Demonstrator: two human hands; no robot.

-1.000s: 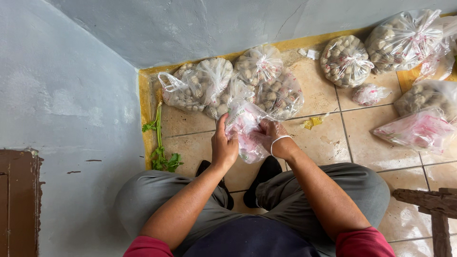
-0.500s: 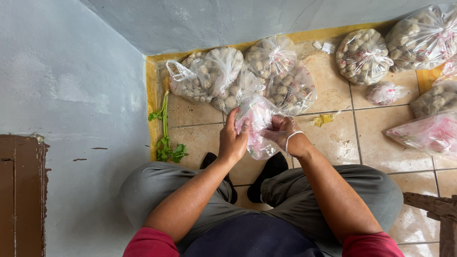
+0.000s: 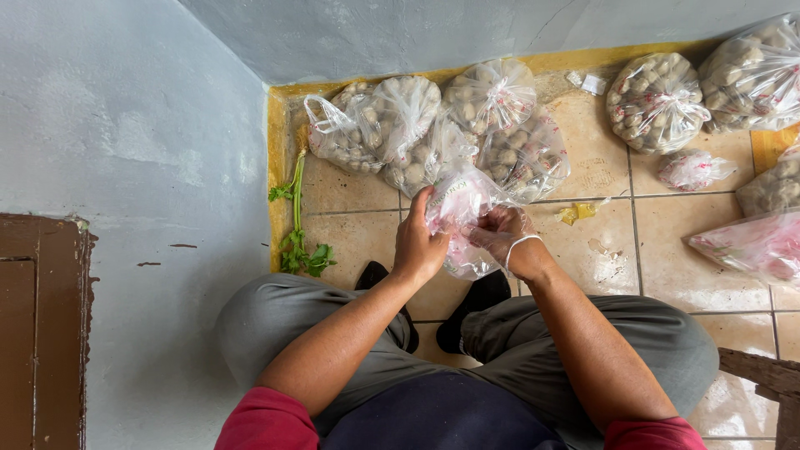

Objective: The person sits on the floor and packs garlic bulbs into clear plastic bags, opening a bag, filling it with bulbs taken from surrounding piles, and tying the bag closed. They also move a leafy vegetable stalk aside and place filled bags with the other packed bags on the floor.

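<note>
I hold a clear plastic bag (image 3: 461, 208) with pink print in front of my knees, above the tiled floor. My left hand (image 3: 419, 242) grips its left side, thumb up along the plastic. My right hand (image 3: 505, 237) is curled into the bag's right side, a white band around the wrist. Just beyond the bag lies a cluster of filled clear bags (image 3: 433, 125) holding several small round brownish pieces.
More filled bags (image 3: 658, 100) lie at the back right and a pinkish bag (image 3: 750, 246) at the right edge. A green leafy sprig (image 3: 297, 242) lies along the yellow floor border by the grey wall. A brown wooden door (image 3: 37, 333) is at left.
The view has shifted so the bags sit further right and lower. Both hands stay on the bag, the fingers reworking their grip on the plastic.
</note>
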